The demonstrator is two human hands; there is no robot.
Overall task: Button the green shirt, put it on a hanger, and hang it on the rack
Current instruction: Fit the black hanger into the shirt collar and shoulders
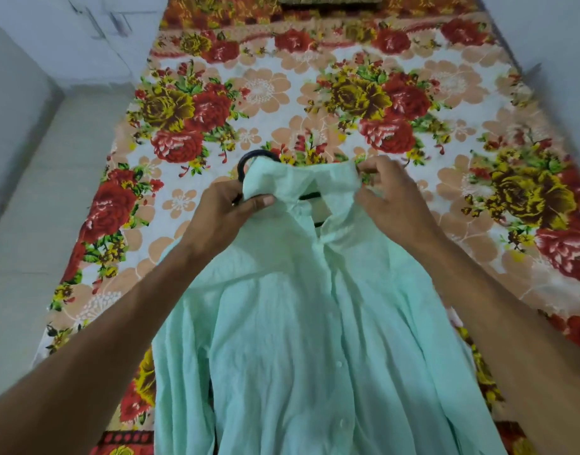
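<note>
Shirt: the green shirt (pixel 301 323) lies buttoned, front up, on the floral bed (pixel 315 93).
Hanger: the black hanger (pixel 249 159) sits inside the collar, hook poking out.
Left grip: the left hand (pixel 229 208) pinches collar and hanger.
Right grip: the right hand (pixel 393 198) pinches the collar's other end.
</note>
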